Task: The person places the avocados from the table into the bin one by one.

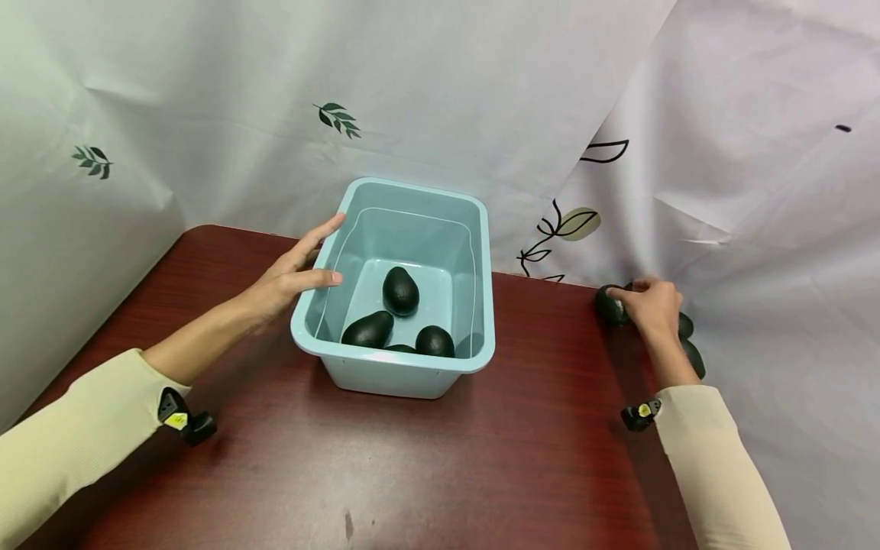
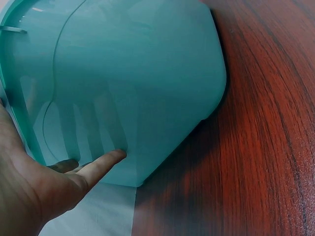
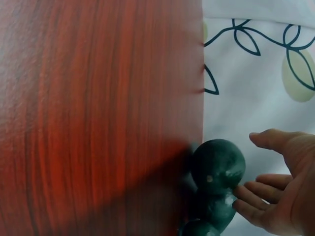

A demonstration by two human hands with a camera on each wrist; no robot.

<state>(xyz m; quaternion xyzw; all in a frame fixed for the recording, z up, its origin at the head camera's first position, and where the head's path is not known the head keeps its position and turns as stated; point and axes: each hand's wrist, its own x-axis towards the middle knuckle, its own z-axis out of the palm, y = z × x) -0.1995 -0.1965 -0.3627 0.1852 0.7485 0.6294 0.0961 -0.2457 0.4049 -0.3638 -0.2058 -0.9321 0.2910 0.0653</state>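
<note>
A light-blue plastic bin (image 1: 402, 378) stands on the table with several dark green avocados (image 1: 401, 291) inside. My left hand (image 1: 285, 279) rests at the bin's left rim, thumb over the edge. In the left wrist view, straight fingers (image 2: 101, 167) lie against the outer wall of the bin (image 2: 147, 88). At the table's right edge, my right hand (image 1: 651, 305) reaches over a row of avocados (image 1: 610, 305). The right wrist view has this hand (image 3: 280, 191) with its thumb apart and fingertips right at the avocados (image 3: 218, 164).
The dark red wooden table (image 1: 550, 443) runs up to a white patterned curtain (image 1: 227, 114) behind and at both sides. More avocados (image 1: 693, 357) sit along the right edge, partly behind my right wrist. Each sleeve carries a small black wrist camera (image 1: 641, 415).
</note>
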